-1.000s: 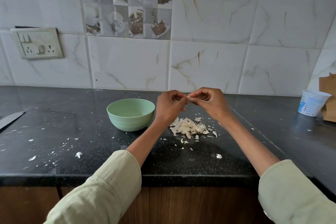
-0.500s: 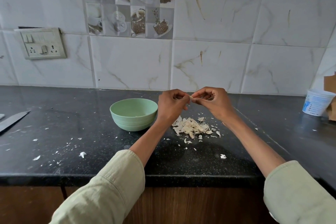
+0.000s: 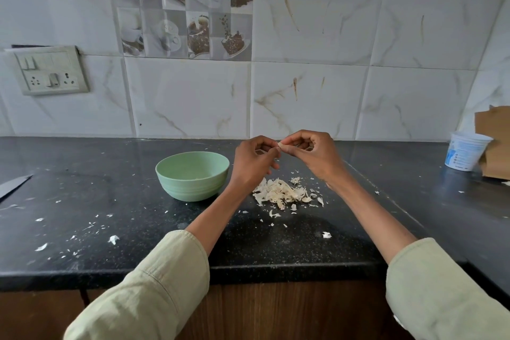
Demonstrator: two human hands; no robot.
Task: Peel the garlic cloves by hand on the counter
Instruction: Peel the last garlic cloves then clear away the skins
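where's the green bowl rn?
Head view: the green bowl sits on the black counter, left of centre, just left of the left hand and the pile of garlic skins.

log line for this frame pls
left hand: pinches garlic clove | right hand: pinches it too | skin pile: counter | bowl: left of pile

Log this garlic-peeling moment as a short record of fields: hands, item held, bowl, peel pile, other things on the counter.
left hand: raised above the black stone counter, pinching the clove
right hand: pinching the same clove from the other side
held item: small pale garlic clove, between both grips
bowl: pale green round bowl, left of the hands
peels: heap of papery white skins below the hands
far right: white plastic tub
far left: knife blade
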